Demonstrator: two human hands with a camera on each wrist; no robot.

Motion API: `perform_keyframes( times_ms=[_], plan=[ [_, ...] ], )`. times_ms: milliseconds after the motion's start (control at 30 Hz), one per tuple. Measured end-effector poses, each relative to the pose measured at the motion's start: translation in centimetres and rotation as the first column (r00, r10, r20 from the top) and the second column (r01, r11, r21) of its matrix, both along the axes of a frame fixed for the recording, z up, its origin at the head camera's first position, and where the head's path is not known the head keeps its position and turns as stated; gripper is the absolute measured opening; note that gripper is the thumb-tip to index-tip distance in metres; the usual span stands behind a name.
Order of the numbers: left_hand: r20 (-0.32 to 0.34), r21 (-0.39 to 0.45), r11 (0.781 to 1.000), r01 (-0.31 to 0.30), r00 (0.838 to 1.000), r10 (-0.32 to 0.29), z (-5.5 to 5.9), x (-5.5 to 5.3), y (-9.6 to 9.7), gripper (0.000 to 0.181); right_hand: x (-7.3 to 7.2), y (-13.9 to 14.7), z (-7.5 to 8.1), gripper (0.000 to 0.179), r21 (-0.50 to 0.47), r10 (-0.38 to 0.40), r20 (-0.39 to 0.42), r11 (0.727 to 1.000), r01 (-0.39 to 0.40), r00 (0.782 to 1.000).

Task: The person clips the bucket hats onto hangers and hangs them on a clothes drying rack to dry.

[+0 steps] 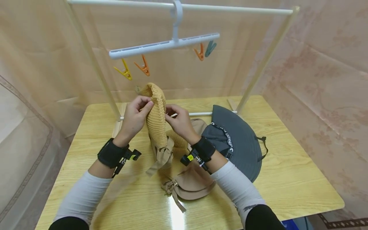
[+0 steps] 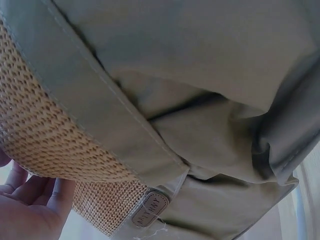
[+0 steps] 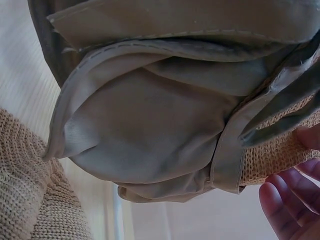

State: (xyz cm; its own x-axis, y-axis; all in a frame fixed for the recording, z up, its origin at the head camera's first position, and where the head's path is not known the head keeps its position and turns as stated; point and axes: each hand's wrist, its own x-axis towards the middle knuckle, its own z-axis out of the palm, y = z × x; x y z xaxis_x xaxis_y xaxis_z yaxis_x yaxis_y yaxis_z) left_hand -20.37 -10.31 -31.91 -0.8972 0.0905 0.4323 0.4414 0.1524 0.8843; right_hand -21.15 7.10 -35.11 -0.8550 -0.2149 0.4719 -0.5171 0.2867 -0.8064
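Hat [image 1: 156,119] raised, clips [image 1: 145,68] bare

On my remote feed, left hand [image 1: 133,116] and right hand [image 1: 181,124] both pinch its woven edge, over the table [image 1: 287,166] and below the hanger [image 1: 143,49]. Lifting I judge complete. Outstanding: all four clips grip nothing; beige hat [image 1: 195,182] lies near, grey hat [image 1: 244,150] right.
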Motion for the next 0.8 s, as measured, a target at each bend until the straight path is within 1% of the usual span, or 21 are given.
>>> perform_keyframes(
  times_ms=[267,500,600,800],
  plan=[
    [-0.012,0.054,0.998,0.019,1.000,-0.019,0.2,-0.5,1.5,0.017,-0.3,1.1,0.4,0.023,0.001,-0.021,-0.019,1.000,0.021,1.000],
    [-0.044,0.083,0.996,0.040,0.998,-0.037,0.7,-1.0,2.9,0.018,-0.8,1.8,1.4,0.022,0.001,-0.079,-0.019,0.997,0.079,0.997],
    [-0.053,0.083,0.996,0.041,0.998,-0.037,0.9,-1.1,3.1,0.017,-0.9,2.0,1.7,0.021,-0.014,-0.080,-0.015,0.997,0.079,0.997],
    [-0.074,0.090,0.995,0.049,0.996,-0.043,1.6,-1.0,3.5,0.012,-0.9,2.2,2.3,0.021,-0.039,-0.080,-0.023,0.996,0.079,0.997]
  ],
)
